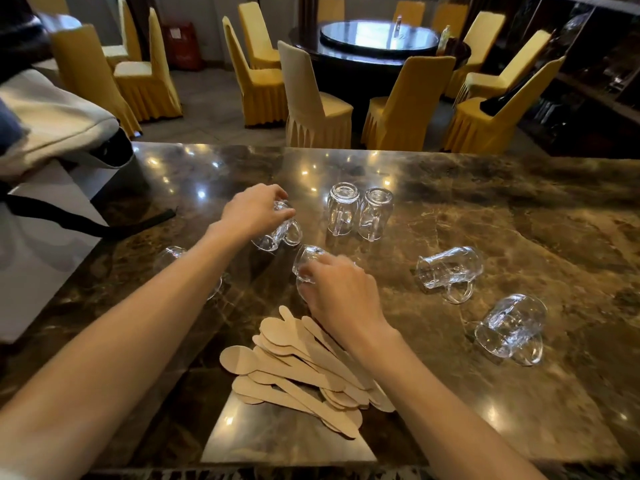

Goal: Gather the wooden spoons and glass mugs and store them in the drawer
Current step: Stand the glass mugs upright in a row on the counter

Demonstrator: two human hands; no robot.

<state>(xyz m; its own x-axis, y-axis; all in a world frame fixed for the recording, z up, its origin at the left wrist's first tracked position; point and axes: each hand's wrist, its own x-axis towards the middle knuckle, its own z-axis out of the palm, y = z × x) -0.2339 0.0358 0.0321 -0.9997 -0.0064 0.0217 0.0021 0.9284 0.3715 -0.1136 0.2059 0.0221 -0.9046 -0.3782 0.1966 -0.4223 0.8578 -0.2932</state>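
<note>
- Worktop: right half mostly bare; bag overhangs far-left corner.
- Left hand: fingers closed over a tilted mug.
- Right hand: fingers closed on a second mug.
- Spoons: piled near front edge, under right wrist.
- Other mugs: two inverted, two lying right.

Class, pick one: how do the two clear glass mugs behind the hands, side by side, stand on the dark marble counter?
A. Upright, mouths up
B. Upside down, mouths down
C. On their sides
B: both clear glass mugs show thick bases on top, rims on the dark marble counter.
</note>
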